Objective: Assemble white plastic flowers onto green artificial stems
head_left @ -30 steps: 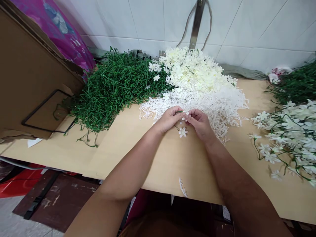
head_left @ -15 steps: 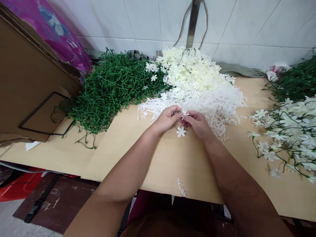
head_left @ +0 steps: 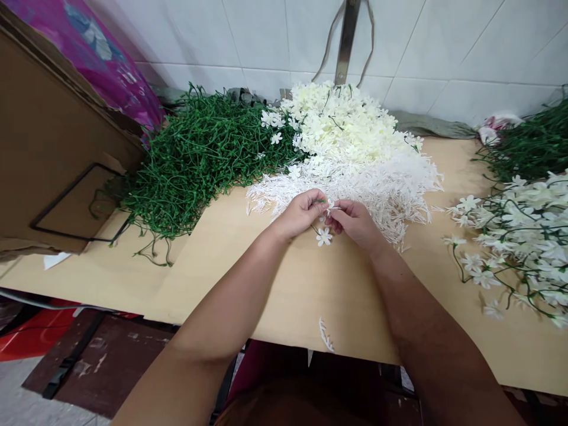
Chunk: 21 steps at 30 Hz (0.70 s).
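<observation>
Both hands meet over the table, just in front of a heap of thin white stamen-like pieces [head_left: 381, 183]. My left hand [head_left: 302, 214] is closed in a pinch on the green stem of an artificial flower, and little of the stem shows. My right hand [head_left: 357, 223] pinches close beside it, at a small white blossom [head_left: 330, 205] between the fingertips; its exact hold is partly hidden. Just below the fingers hangs another white blossom [head_left: 323, 236] with several petals, seemingly on the same stem.
Green plastic stems [head_left: 208, 148] lie heaped at the left, near a cardboard box [head_left: 57, 136]. Cream-white petals [head_left: 346, 124] are piled against the tiled wall. Stemmed white flowers [head_left: 528, 236] spread at the right. A loose white strip [head_left: 326, 335] lies at the table's front edge.
</observation>
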Tool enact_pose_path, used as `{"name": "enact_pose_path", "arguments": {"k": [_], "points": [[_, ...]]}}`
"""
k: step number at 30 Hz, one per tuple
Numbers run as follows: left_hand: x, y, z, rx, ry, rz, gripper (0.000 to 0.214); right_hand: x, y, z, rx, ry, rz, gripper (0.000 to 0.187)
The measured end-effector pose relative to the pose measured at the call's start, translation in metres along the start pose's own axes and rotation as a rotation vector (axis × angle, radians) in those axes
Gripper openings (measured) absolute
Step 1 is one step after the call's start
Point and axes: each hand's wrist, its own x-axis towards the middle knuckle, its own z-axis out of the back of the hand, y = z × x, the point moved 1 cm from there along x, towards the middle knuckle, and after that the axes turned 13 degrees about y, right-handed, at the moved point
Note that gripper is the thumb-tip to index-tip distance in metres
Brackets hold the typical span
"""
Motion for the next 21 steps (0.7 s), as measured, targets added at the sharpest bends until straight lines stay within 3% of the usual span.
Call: {"name": "enact_pose_path", "arguments": {"k": [8, 12, 17, 21], "points": [[-0.002, -0.002, 0.002, 0.024, -0.011, -0.01, 0.016, -0.003, -0.001, 0.005, -0.259, 0.015, 0.027, 0.018], [0.0, -0.004, 0.008, 0.017, 0.007, 0.032, 0.009, -0.003, -0.001, 0.005, -0.251, 0.005, 0.056, 0.02], [0.002, -0.001, 0.01, 0.046, -0.068, 0.071, 0.013, -0.003, -0.002, 0.003, -0.176, 0.001, 0.079, 0.023], [0.001, 0.0, 0.006, 0.038, -0.016, 0.079, 0.014, -0.002, 0.0, -0.002, -0.088, 0.011, 0.114, 0.026]]}}
